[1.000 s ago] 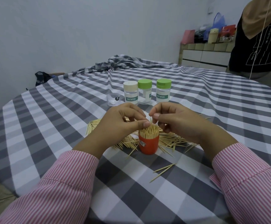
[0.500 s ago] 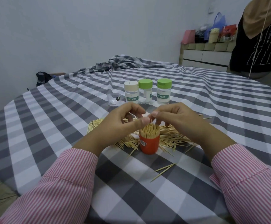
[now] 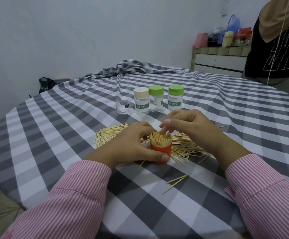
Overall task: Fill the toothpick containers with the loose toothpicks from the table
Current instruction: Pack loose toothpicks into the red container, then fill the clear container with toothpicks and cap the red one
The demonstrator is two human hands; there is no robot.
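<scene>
— Roughly how far along?
— Partway, judging by the table. Orange container [image 3: 161, 153] near the front edge, upright, packed full of toothpicks [image 3: 161, 139] standing on end, tips above the rim. Still plenty left: loose toothpicks [image 3: 185, 147] heaped flat just behind and to the right of it, a neat fan [image 3: 109, 133] to the left, a few strays [image 3: 176, 181] in front.

— Hands?
— Left hand [image 3: 131, 145] curled round the orange container, thumb across its lower front, steadying it. Right hand [image 3: 190, 126] above the rim, fingers bent, one fingertip pressing down on the toothpick tips; holding anything, cannot tell.

— Other containers?
— Three capped clear jars in a row farther back, well apart from the pile: cream-lidded jar [image 3: 141, 100], green-lidded jar [image 3: 156, 98] in the middle, second green-lidded jar [image 3: 175, 97] on the right. All look empty, lids on. Small clear cup [image 3: 122, 107] just left of them, empty too as far as visible.

— Beyond that?
— Grey-and-white checked tablecloth [image 3: 57, 135] over a round table; another person's dark shirt [image 3: 276, 44] at the far right.
</scene>
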